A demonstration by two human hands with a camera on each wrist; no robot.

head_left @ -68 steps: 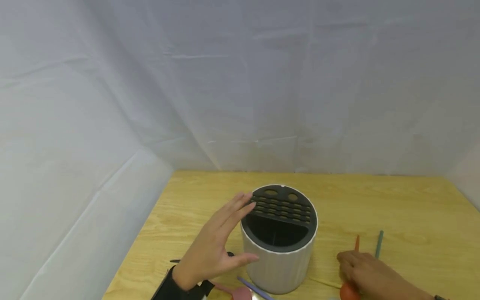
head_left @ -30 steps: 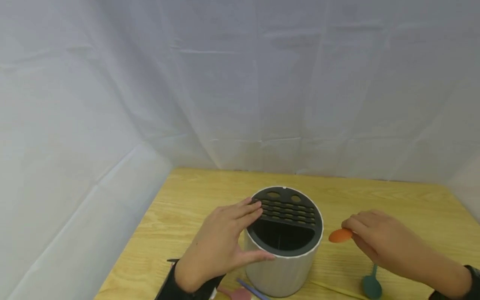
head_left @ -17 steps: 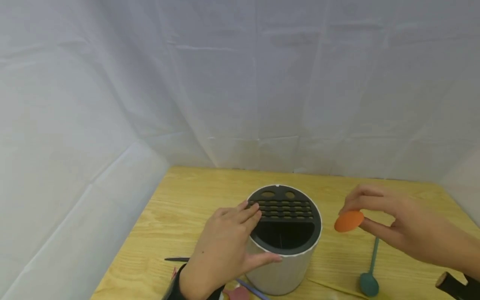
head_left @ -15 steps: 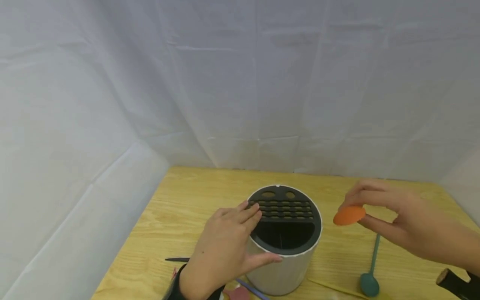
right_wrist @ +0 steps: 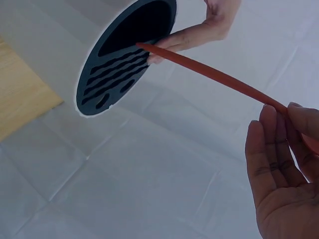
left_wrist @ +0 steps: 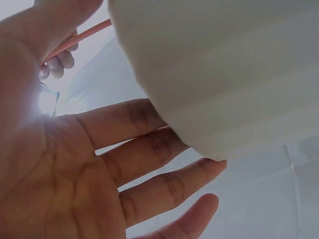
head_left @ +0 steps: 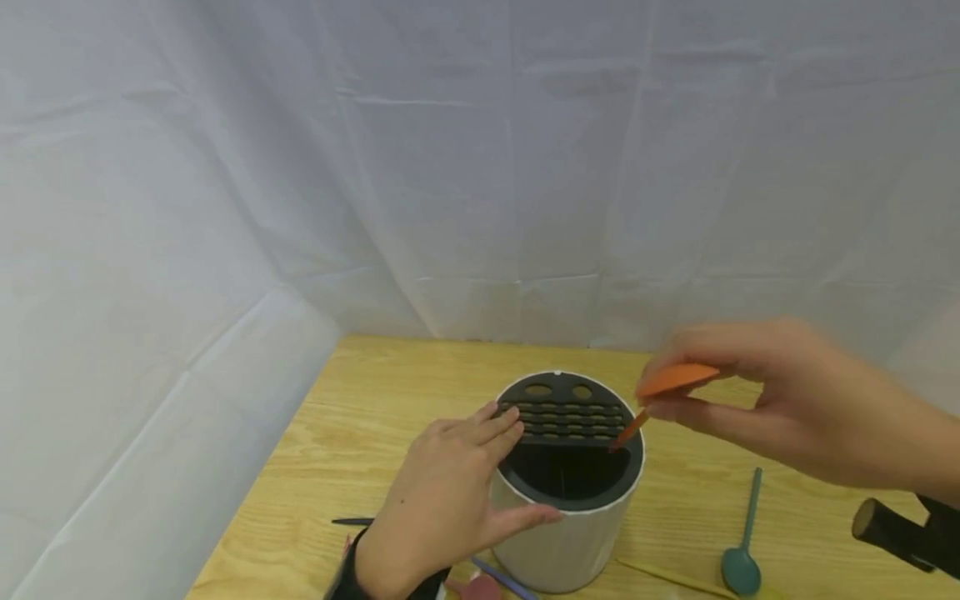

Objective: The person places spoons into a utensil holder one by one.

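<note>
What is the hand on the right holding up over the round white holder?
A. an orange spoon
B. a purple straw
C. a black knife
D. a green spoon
A. The right hand pinches the orange spoon by its bowl, handle tip down at the white holder; the green spoon lies on the table.

white-draped recording booth [head_left: 480, 167], wooden table [head_left: 375, 417]
</note>
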